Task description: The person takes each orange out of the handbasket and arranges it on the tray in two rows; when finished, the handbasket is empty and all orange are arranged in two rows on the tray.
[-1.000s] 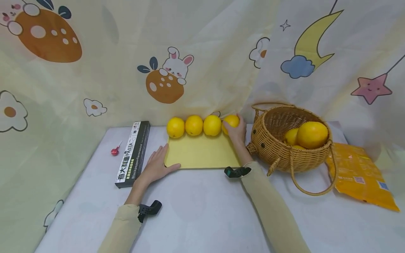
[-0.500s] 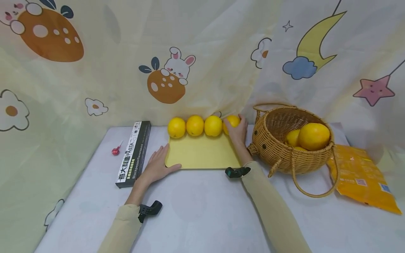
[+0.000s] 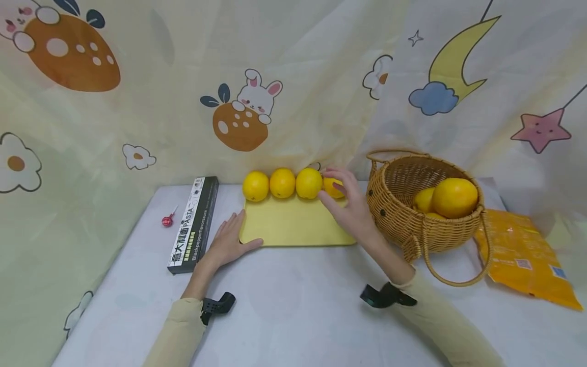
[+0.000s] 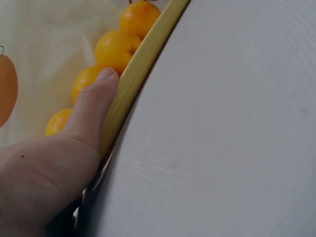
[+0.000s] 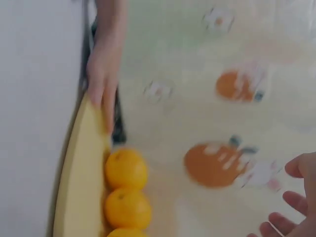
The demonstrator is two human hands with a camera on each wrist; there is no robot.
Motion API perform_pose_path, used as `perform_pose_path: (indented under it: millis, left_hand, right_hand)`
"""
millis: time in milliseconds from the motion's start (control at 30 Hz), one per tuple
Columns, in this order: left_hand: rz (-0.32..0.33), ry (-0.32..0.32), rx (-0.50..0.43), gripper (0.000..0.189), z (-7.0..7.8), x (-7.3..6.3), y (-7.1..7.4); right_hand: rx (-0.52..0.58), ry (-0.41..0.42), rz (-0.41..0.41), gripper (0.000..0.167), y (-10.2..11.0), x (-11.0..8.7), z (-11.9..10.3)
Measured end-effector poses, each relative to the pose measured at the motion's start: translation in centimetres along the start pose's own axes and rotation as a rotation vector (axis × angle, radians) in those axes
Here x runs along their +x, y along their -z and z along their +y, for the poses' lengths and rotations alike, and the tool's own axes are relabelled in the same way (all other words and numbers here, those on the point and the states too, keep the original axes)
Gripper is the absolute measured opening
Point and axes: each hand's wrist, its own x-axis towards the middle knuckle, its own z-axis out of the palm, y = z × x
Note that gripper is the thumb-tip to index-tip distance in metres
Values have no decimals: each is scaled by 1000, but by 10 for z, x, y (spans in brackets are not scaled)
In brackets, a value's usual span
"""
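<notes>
Several oranges [image 3: 282, 183] sit in a row along the far side of a flat yellow tray [image 3: 293, 221]. My left hand [image 3: 227, 242] rests on the tray's left end, fingers along that edge. The left wrist view shows its thumb [image 4: 94, 106] against the yellow side. My right hand [image 3: 350, 209] is raised over the tray's right end, fingers spread and slightly bent, holding nothing. Behind it, the rightmost orange [image 3: 331, 188] is partly hidden. In the right wrist view, fingers and thumb [image 5: 301, 168] are apart from the oranges [image 5: 127, 208].
A wicker basket [image 3: 431, 237] with yellow fruits [image 3: 455, 198] stands at the right, close to my right forearm. Beside it lies an orange packet [image 3: 527, 260]. To the left are a dark pasta box [image 3: 192, 224] and a red lollipop [image 3: 167, 220]. A printed cloth hangs behind.
My right hand has let go of the rightmost orange and drawn back toward me, its forearm shifting right. The orange stays in the row. My left hand has not moved.
</notes>
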Motion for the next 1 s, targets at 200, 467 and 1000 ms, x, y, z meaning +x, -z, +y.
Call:
perform_pose_path:
  millis: [200,467,1000]
  left_hand:
    - [-2,3,5,114,-1,0,2]
    - [-6,-10,17,115,-2,4,3]
    - [1,-5,26,114,-5,3,-2]
  right_hand:
    - [94,-39,-105,36,51,-54,-35]
    - [218,-247,-129,29,103,-83,-25]
    - [288,-402,-201,24,136,-43,-32]
